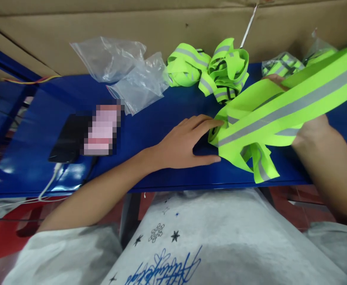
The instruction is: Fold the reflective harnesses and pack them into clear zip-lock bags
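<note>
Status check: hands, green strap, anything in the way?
Left hand fingertips at green strap, thumb spread. Right hand mostly hidden behind it; grip unclear. Strap loosely looped, stretching rightward. Loose bundles close beyond, nothing visibly blocking.

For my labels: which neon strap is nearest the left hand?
The long, stretched-out strap touching the left hand; the other neon straps lie bundled farther back, some bagged.

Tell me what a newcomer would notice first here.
The bright yellow-green strap catches the eye first, sweeping across the right side with the left hand at one end. Behind it to the left lie similar bunched straps, with clear plastic bags left of those.
</note>
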Motion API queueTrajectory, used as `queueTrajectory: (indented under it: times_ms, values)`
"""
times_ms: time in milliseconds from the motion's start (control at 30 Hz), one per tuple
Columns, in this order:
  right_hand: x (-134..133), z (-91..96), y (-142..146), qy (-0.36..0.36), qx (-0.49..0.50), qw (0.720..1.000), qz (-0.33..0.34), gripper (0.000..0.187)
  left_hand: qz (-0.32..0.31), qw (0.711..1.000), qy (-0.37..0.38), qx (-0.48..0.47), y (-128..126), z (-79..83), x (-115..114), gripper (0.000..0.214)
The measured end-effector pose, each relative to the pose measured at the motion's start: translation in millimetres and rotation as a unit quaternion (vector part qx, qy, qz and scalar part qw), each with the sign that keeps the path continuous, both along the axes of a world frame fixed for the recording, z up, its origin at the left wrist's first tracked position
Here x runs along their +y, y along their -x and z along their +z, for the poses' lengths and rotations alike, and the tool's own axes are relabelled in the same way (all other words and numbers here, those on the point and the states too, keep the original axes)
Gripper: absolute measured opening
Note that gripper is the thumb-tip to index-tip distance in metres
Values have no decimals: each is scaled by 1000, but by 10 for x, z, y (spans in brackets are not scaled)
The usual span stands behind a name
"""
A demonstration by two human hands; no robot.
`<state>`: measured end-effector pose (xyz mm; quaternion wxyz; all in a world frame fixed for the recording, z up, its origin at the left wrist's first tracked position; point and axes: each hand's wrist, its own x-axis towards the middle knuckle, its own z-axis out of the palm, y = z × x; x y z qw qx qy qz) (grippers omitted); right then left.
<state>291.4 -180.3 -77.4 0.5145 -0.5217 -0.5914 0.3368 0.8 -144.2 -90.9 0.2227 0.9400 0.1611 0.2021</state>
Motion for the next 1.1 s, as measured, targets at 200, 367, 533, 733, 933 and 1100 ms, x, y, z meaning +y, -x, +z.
queueTrajectory:
  times_ms: [200, 367, 533, 733, 933, 1100]
  values:
    - [-105, -54, 203, -26, -71, 997, 24, 29, -29, 994, 97, -42, -8, 43, -20, 95]
    - [-150, -23, 251, -104, -272, 954, 77, 21, -75, 987, 96, -103, -13, 46, -38, 76]
    - [-149, 26, 222, -111, -318, 941, 18, 25, -84, 983, 111, -123, -11, 99, -73, 52]
    - [-98, -48, 143, -110, -261, 959, -6, 25, -30, 959, 199, -198, -38, 132, -88, 23]
    - [-65, -70, 140, -161, -112, 979, 61, 41, 112, 828, 369, -408, -102, 129, 10, 24]
    - [-115, -16, 151, -188, -170, 964, 76, 50, 164, 750, 487, -417, 5, 280, 208, 12]
